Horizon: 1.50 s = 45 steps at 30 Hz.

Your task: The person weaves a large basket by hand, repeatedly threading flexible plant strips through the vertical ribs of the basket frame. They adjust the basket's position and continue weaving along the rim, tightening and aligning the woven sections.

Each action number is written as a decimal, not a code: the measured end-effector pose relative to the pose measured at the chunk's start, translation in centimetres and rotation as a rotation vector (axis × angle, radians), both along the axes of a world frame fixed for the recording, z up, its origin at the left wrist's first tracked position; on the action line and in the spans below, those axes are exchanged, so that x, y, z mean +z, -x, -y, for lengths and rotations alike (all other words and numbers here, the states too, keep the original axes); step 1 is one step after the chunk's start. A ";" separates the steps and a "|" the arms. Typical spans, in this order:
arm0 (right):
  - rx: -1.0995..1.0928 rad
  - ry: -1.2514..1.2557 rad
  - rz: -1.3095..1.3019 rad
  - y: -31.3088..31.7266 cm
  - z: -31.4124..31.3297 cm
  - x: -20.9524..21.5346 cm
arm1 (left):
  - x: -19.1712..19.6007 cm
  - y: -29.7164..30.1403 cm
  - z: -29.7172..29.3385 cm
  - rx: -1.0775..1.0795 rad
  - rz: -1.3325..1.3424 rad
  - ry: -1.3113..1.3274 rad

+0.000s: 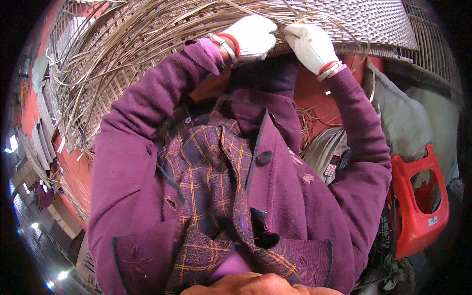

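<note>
A brown woven wicker panel (366, 22) spans the far side, with a bundle of long loose wicker strands (132, 37) lying over its left part. Both of my hands wear white knit gloves with red cuffs. My left hand (251, 37) is closed at the panel's near edge, fingertips curled out of sight, and what they grip is hidden. Just to its right, my right hand (310, 46) pinches a thin wicker strand beside the weave. A small gap separates the two hands.
At the right stands a red plastic stool (400, 196) near a grey cloth sack (400, 113). A keypad phone (332, 165) lies on pale cloth by my right arm. Strand scraps (309, 120) lie on the red floor, and slatted racks (435, 44) stand at far right.
</note>
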State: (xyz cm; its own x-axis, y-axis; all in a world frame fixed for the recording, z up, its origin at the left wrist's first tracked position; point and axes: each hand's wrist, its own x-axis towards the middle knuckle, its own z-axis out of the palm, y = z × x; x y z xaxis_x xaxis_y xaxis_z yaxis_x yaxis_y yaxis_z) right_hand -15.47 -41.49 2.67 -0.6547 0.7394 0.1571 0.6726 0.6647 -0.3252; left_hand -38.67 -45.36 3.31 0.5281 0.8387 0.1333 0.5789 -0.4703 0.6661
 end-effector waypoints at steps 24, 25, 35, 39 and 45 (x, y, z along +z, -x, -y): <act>-0.022 0.536 -0.577 0.9 4.3 2.2 | 7.3 2.7 4.5 0.227 0.437 0.653; -0.003 0.390 -0.558 0.9 4.4 2.2 | 7.0 3.0 4.8 0.145 0.421 0.481; 0.019 -0.197 -0.159 2.5 5.2 1.0 | 1.5 4.4 2.0 0.129 0.381 0.833; 0.044 -0.069 -0.337 3.9 3.8 0.4 | 2.3 3.9 0.8 0.117 0.281 0.872; 0.109 -0.097 -0.499 4.4 4.3 1.5 | 5.9 4.5 2.4 0.261 0.310 0.800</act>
State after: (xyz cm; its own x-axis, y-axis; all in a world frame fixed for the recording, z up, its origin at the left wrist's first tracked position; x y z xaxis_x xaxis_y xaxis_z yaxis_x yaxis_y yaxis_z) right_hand -19.89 -45.83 4.17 -0.5553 0.6375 0.5340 0.3765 0.7653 -0.5221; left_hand -43.17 -47.74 9.22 0.3454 0.8301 -0.4377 0.3417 0.3232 0.8825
